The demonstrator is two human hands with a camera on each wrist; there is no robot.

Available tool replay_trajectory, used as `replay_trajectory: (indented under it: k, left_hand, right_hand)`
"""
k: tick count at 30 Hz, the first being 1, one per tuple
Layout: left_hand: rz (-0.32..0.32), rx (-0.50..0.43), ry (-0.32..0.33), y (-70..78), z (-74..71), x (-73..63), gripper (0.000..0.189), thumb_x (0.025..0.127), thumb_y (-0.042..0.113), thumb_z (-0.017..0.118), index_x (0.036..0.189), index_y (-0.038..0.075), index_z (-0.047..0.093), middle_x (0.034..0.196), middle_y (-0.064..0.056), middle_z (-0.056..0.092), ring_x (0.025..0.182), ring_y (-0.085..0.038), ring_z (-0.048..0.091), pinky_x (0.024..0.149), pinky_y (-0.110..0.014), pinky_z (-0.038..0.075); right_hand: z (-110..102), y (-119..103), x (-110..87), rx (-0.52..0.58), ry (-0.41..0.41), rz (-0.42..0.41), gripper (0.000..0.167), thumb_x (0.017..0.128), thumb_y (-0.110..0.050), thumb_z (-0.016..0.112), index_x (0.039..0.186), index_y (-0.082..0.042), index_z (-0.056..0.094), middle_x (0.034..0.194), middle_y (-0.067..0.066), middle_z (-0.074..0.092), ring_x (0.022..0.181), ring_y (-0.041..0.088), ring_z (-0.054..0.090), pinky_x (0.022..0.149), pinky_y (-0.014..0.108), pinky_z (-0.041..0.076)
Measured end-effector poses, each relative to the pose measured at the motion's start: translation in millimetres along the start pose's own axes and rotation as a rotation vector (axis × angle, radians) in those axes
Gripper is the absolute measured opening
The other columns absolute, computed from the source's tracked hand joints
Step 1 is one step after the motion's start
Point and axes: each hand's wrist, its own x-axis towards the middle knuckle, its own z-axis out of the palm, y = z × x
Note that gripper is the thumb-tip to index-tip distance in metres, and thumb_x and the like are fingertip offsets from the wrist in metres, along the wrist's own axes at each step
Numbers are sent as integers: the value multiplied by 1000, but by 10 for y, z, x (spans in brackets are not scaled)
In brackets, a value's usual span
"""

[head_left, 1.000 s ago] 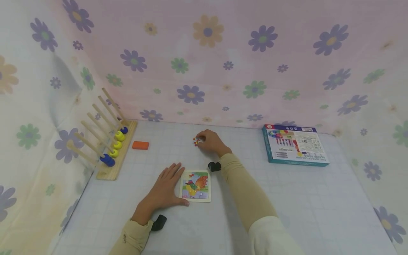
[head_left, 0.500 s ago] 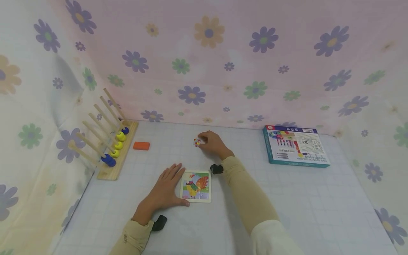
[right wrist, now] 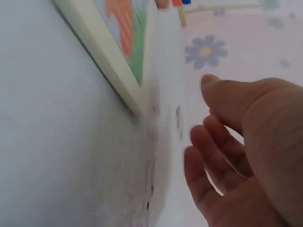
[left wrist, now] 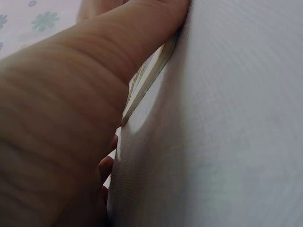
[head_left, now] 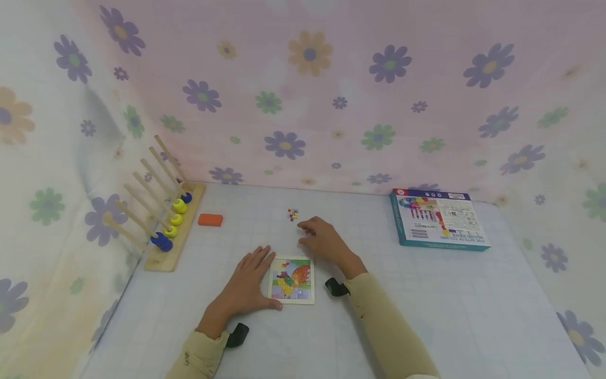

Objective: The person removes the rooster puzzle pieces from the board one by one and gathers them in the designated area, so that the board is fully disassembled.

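Observation:
A small jigsaw puzzle (head_left: 293, 279) with a colourful bird picture lies in its pale frame (head_left: 291, 302) on the white-covered table. My left hand (head_left: 242, 288) rests flat along its left side, fingers straight and spread, the thumb at the lower left corner. Beyond the puzzle lies a loose jigsaw piece (head_left: 293, 215) in red, yellow and white. My right hand (head_left: 326, 243) hovers between that piece and the puzzle's upper right corner. In the right wrist view its thumb and loosely bent fingers (right wrist: 215, 151) stand apart with nothing between them.
On the left stands a wooden peg rack (head_left: 163, 260) with several blue and yellow beads. Beside it lies an orange block (head_left: 210, 220). A flat toy box (head_left: 440, 218) sits at the back right. Flowered cloth (head_left: 307, 105) encloses the back and sides.
My right hand has let go of the loose jigsaw piece and drawn back toward me, leaving the piece on the table. My left hand stays at the puzzle.

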Motion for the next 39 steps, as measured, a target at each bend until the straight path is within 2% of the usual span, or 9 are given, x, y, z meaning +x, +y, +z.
replay_trajectory:
  k: [3, 5, 7, 10, 14, 22, 27, 34, 39]
  left_hand:
    - [5, -11, 1, 6, 7, -2, 124, 65, 69, 85, 161, 11, 31, 170, -11, 24, 159, -34, 18, 129, -56, 18]
    - [4, -3, 1, 0, 15, 0, 124, 65, 70, 85, 161, 11, 32, 170, -10, 24, 159, -33, 18, 129, -56, 18]
    - [4, 9, 3, -14, 24, 3, 124, 65, 71, 84, 161, 11, 32, 170, -10, 25, 159, -33, 19, 129, -56, 19]
    - [0, 26, 3, -26, 30, 4, 124, 66, 72, 83, 161, 12, 31, 170, -9, 24, 159, -32, 18, 130, -56, 18]
    - [-5, 17, 1, -24, 26, -5, 124, 66, 72, 83, 161, 12, 31, 170, -9, 24, 159, -32, 18, 129, -56, 18]
    - [2, 12, -6, -11, -8, -4, 124, 67, 71, 83, 161, 12, 30, 171, -9, 23, 159, -32, 17, 130, -56, 18]
    - [3, 14, -5, -7, -16, 0, 123, 67, 70, 84, 161, 12, 30, 170, -10, 24, 159, -33, 17, 129, -56, 18]
    - [4, 20, -5, -17, -7, 1, 123, 66, 69, 85, 161, 12, 31, 170, -9, 24, 159, -32, 18, 129, -56, 18]
    - [4, 22, -4, -16, 6, 12, 124, 66, 69, 85, 161, 12, 30, 170, -9, 24, 159, -32, 17, 129, -56, 18]
  right_hand:
    - [38, -94, -205, -28, 12, -74, 33, 95, -19, 74, 126, -10, 70, 106, 1, 67, 93, 13, 63, 83, 28, 57]
    - [68, -140, -317, -55, -13, -112, 29, 94, -19, 74, 121, -9, 72, 98, -1, 67, 85, 9, 59, 75, 24, 55]
    - [103, -174, -399, -89, -52, -114, 25, 94, -21, 74, 116, -9, 73, 93, -3, 65, 80, 7, 57, 72, 22, 52]
    - [156, -204, -473, -136, -88, -105, 24, 93, -23, 75, 112, -8, 74, 92, -4, 65, 79, 6, 55, 72, 22, 52]
    - [215, -233, -521, -202, -95, -106, 26, 93, -27, 76, 111, -8, 75, 91, -5, 65, 78, 6, 56, 73, 24, 51]
    - [262, -290, -550, -285, -85, -84, 40, 91, -34, 78, 120, -7, 74, 97, -3, 66, 78, 7, 54, 73, 24, 50]
    - [246, -334, -542, -291, -125, -43, 48, 87, -36, 82, 124, -8, 72, 103, -3, 66, 82, 9, 54, 78, 25, 52]
    - [234, -350, -467, -245, -183, -12, 44, 84, -31, 85, 117, -7, 70, 96, -5, 60, 80, 9, 52, 75, 24, 50]
    - [202, -363, -434, -208, -225, 33, 45, 85, -30, 85, 116, -7, 64, 102, -2, 58, 85, 12, 52, 80, 28, 51]
